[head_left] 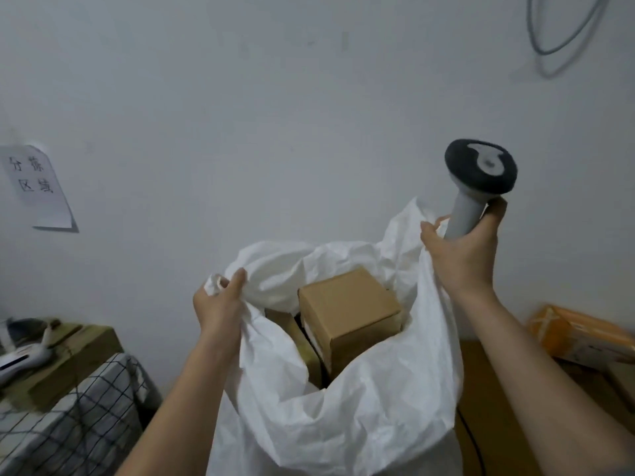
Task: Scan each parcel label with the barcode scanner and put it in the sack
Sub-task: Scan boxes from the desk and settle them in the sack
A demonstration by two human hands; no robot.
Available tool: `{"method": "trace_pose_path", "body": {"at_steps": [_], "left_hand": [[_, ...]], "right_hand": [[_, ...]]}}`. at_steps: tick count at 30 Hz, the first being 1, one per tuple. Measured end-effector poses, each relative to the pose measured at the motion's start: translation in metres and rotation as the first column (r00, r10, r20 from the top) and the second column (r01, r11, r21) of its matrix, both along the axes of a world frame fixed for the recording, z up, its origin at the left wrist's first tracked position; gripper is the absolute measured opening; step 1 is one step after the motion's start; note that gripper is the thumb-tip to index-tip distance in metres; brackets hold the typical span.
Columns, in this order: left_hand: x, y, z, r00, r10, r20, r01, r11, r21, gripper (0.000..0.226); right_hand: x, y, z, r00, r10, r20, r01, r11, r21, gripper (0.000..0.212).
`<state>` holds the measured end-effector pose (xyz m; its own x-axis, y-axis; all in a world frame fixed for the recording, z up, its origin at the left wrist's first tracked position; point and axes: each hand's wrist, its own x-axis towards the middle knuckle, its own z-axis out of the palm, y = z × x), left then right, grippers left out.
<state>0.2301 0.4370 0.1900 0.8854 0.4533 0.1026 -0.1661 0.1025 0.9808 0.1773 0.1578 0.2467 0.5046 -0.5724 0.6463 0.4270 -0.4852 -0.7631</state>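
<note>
A white woven sack (343,407) stands open in front of me, its mouth pulled wide. My left hand (220,300) grips the sack's left rim. My right hand (464,249) grips the grey handle of the barcode scanner (481,176), whose dark head points up, and also pinches the sack's right rim. Inside the sack a brown cardboard parcel (347,307) lies tilted on top, with the edges of other parcels (295,341) showing beneath and to its left.
An orange parcel (580,334) lies on brown boxes (488,389) at the right. At the left, a cardboard box (62,362) on a checked cloth (68,424) carries a white device (20,360). A paper sign (37,187) hangs on the white wall.
</note>
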Motion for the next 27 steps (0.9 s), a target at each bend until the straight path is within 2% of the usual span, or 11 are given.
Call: {"method": "trace_pose_path", "body": {"at_steps": [3,6,9,12,14,16,19,21,22,25,27], "left_hand": [[0.004,0.002,0.024,0.993,0.058,0.101,-0.053,0.997,-0.052,0.039],[0.002,0.004,0.045,0.972,0.083,0.218,-0.058,0.991,-0.120,0.041],[-0.008,-0.004,0.028,0.985,0.072,0.160,-0.059,0.995,-0.079,0.042],[-0.017,-0.024,0.035,0.959,-0.004,0.282,0.018,0.999,-0.048,0.046],[-0.021,-0.036,0.050,0.921,-0.066,0.384,0.052,0.998,0.047,0.052],[-0.019,-0.038,0.050,0.919,-0.084,0.385,0.064,0.996,0.063,0.053],[-0.005,-0.026,0.015,0.984,0.068,0.163,-0.074,0.997,0.031,0.043],[0.002,-0.021,0.001,0.987,0.158,0.013,-0.158,0.986,0.061,0.037],[0.004,-0.019,0.004,0.981,0.194,-0.004,-0.193,0.979,0.057,0.035],[0.009,-0.004,0.045,0.954,0.278,0.114,-0.281,0.960,0.015,0.034],[0.007,0.011,0.065,0.941,0.250,0.230,-0.249,0.968,-0.035,0.036]], "right_hand": [[0.000,-0.008,0.020,0.986,-0.063,0.156,0.059,0.998,0.031,0.072],[0.004,-0.017,0.028,0.941,-0.178,0.287,0.156,0.983,0.097,0.080],[0.011,-0.023,-0.004,0.984,-0.146,0.098,0.138,0.987,0.083,0.076],[0.016,-0.029,-0.046,0.992,-0.073,-0.099,0.078,0.996,0.042,0.073],[0.014,-0.033,-0.055,0.986,-0.059,-0.153,0.068,0.996,0.050,0.072],[0.008,-0.040,-0.047,0.985,-0.079,-0.152,0.087,0.995,0.045,0.073],[-0.005,-0.060,-0.014,0.981,-0.192,0.038,0.185,0.974,0.132,0.073],[-0.011,-0.075,0.005,0.940,-0.271,0.205,0.229,0.951,0.205,0.077],[-0.014,-0.079,0.010,0.922,-0.284,0.263,0.230,0.949,0.218,0.080],[-0.014,-0.070,0.012,0.930,-0.223,0.291,0.165,0.964,0.211,0.081],[-0.014,-0.056,0.008,0.928,-0.213,0.306,0.156,0.968,0.199,0.083]]}}
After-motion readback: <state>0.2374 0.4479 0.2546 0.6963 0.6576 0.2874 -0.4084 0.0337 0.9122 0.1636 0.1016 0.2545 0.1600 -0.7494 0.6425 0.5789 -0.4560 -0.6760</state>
